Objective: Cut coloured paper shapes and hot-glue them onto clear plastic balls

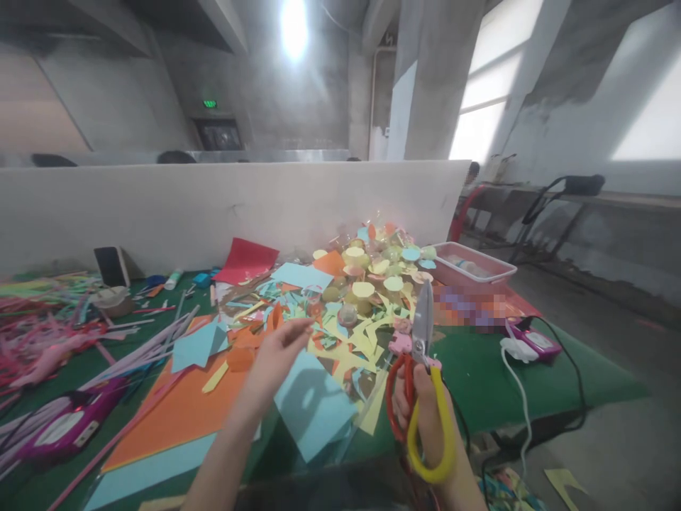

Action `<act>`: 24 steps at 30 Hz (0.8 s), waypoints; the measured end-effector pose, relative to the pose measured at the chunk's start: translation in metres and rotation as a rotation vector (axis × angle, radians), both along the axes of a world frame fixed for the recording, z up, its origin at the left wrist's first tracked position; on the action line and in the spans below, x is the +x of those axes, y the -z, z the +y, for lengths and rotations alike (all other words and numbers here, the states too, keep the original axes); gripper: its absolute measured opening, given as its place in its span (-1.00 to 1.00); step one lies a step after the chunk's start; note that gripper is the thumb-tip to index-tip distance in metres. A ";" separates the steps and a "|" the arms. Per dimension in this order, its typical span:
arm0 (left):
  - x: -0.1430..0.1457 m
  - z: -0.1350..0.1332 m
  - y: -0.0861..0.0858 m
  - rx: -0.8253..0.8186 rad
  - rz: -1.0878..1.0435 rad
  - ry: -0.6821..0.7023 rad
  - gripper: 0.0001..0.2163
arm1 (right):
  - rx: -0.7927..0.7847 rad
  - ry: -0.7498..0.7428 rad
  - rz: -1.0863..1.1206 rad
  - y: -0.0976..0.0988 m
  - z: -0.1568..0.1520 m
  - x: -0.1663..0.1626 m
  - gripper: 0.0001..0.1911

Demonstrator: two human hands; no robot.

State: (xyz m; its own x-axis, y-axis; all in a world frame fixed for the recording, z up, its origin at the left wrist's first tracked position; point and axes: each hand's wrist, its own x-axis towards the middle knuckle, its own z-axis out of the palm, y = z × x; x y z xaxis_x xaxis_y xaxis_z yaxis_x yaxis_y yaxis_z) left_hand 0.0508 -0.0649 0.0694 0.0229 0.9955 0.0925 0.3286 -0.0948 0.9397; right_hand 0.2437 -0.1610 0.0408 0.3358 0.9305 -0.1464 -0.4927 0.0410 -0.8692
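Note:
My right hand (425,419) is closed round the red and yellow handles of a pair of scissors (422,333), whose blades point up and are shut. My left hand (277,355) hovers over the paper scraps with its fingers stretched forward and holds nothing. Just below and right of it lies a light blue paper sheet (313,408). A large orange sheet (181,411) lies to its left. Yellow and orange offcuts (362,341) cover the green table (479,383) between the two hands.
A heap of clear cups with coloured paper discs (372,273) stands behind the scraps. A pink tray (473,264) sits at the right, a white partition (213,206) behind. Pink sticks (42,341), a phone (111,266) and a purple glue gun (69,426) lie at left.

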 end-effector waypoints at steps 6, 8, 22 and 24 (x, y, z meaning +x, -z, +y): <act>-0.021 0.102 -0.026 0.253 0.044 -0.248 -0.70 | 0.072 0.042 -0.016 0.014 0.003 0.011 -0.43; -0.030 0.126 -0.029 0.293 0.074 -0.334 -0.73 | 0.080 0.019 -0.008 0.017 0.004 0.013 -0.46; 0.022 0.036 0.038 0.366 0.444 0.075 -0.81 | 0.106 -0.138 0.046 0.020 0.000 -0.002 -0.46; 0.040 0.013 0.050 0.338 0.458 0.152 -0.79 | 0.129 -0.184 0.079 0.021 0.000 -0.003 -0.42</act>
